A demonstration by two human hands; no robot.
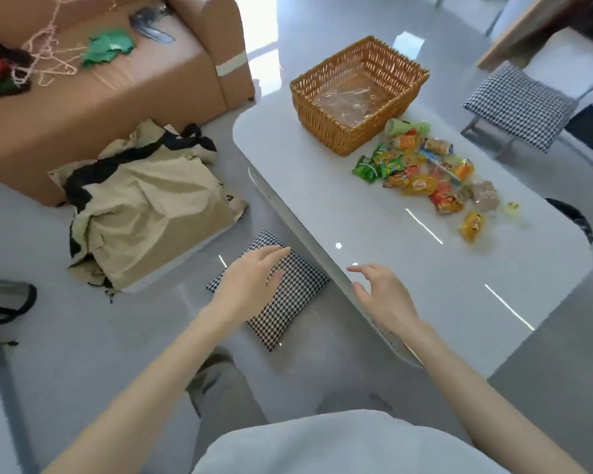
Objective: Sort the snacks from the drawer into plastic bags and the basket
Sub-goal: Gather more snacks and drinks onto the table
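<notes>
Left hand (254, 285) open over black-and-white houndstooth cushion (298, 302), right hand (384, 295) loosely open at near edge of white table (322, 217); nothing held. Bright snack packets (425, 172) heaped beside woven wicker basket (322, 97), far corner. Risk: outlying packets could be swept off by reaching.

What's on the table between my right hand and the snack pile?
Nothing: the head view shows only bare glossy tabletop between the right hand and the snack pile.
</notes>
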